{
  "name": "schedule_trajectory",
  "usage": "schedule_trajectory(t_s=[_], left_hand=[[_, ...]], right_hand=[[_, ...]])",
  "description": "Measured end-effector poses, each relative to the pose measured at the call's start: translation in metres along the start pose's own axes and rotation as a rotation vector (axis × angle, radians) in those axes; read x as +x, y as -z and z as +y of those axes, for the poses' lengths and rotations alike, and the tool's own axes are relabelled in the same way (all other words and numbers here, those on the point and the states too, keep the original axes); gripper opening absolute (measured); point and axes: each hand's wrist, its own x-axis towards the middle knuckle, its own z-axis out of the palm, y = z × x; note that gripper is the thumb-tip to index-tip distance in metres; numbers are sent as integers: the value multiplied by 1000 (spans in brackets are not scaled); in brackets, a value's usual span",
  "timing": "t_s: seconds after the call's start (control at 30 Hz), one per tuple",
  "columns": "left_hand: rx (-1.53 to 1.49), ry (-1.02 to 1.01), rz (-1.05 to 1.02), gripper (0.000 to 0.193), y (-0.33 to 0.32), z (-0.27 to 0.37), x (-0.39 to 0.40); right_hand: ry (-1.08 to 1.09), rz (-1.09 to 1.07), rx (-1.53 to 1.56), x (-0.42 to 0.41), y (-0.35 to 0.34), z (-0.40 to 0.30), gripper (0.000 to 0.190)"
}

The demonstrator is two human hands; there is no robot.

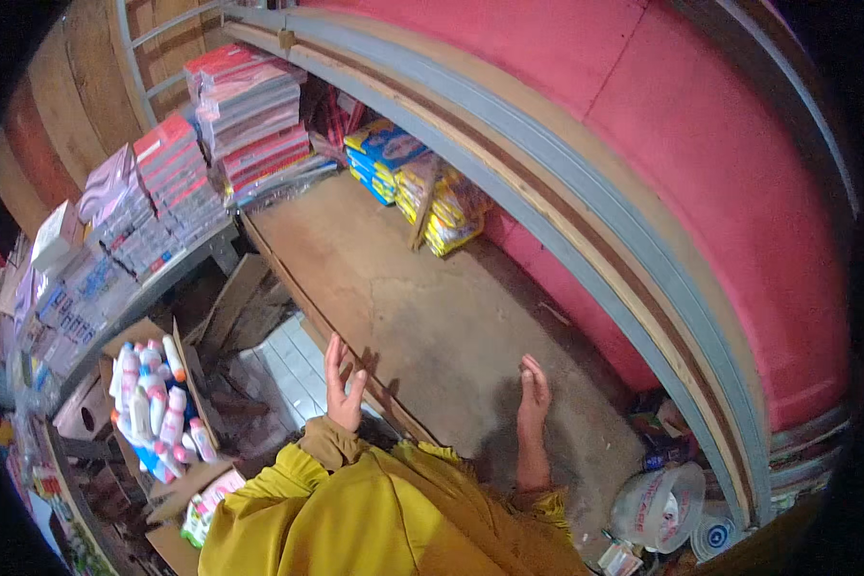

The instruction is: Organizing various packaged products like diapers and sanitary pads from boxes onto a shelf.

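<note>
My left hand [343, 392] is raised near the front edge of a brown wooden shelf board [389, 302], palm turned inward and fingers apart. Over the same board is my right hand [534, 396], fingers together and slightly bent, thumb side partly hidden. Neither hand holds anything. Both arms come out of a loose mustard-yellow garment [374, 511]. Toward the board's far end lie blue-and-yellow plastic packs [381, 155], with yellow packs [443, 201] beside them and a short wooden strip leaning on these.
Stacked books or notebooks [248, 108] line the left shelf. Below, an open cardboard box [180, 389] holds several plastic bottles [151, 403]. A grey metal beam [605, 266] crosses before the pink wall [720, 201]. At lower right stand a translucent plastic tub [626, 504] and a round container [713, 536].
</note>
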Motion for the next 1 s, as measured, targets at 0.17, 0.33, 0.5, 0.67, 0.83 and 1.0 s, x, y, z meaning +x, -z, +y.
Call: schedule_trajectory(t_s=[0.17,0.33,0.5,0.67,0.83,1.0], left_hand=[[71,-78,-69,67,-30,41,-54],[56,-43,-38,68,-10,30,-83],[87,44,82,68,15,27,-132],[164,7,218,65,23,40,-178],[254,15,483,64,9,46,-236],[273,49,674,64,-56,54,-331]], right_hand=[[-43,-115,-83,-54,45,-2,25],[-177,-98,16,-74,44,9,25],[-192,-306,127,-96,9,-29,23],[84,-653,109,-110,-7,-57,21],[161,-855,49,-107,21,-48,21],[24,-1023,200,-130,69,-37,20]])
